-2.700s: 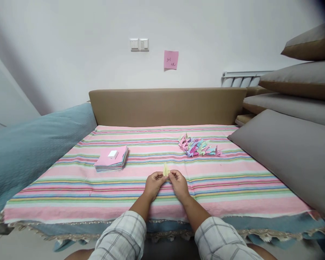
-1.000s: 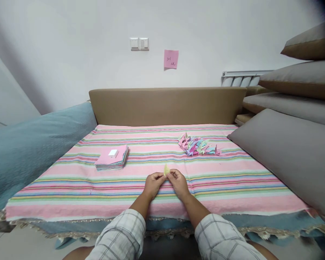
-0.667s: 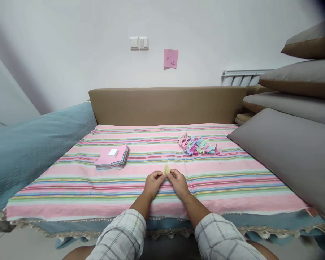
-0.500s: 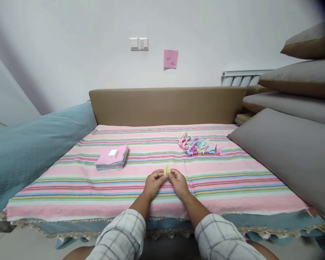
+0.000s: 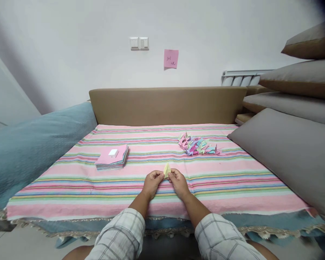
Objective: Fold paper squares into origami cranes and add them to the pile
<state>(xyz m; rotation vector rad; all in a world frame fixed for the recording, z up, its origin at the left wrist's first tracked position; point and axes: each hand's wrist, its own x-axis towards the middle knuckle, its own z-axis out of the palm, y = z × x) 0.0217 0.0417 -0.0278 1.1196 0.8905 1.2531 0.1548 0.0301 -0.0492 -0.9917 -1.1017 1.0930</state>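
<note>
Between my two hands is a small piece of folded yellow paper, its pointed tip facing away from me. My left hand pinches its left edge with thumb and finger. On the other side, my right hand grips the right edge in a similar pinch. Both hands are just above the striped cloth. Beyond them to the right lies a pile of folded paper cranes in pink, purple, blue and green. The fine folds of the yellow paper are too small to make out.
At left, a stack of coloured paper sheets carries a small white block. A brown backrest stands at the back. Grey cushions are piled on the right, and a blue-covered armrest borders the left.
My left hand has shifted slightly left and its fingers have drawn back from the paper's top. More of the yellow paper shows now, with a sharper point.
</note>
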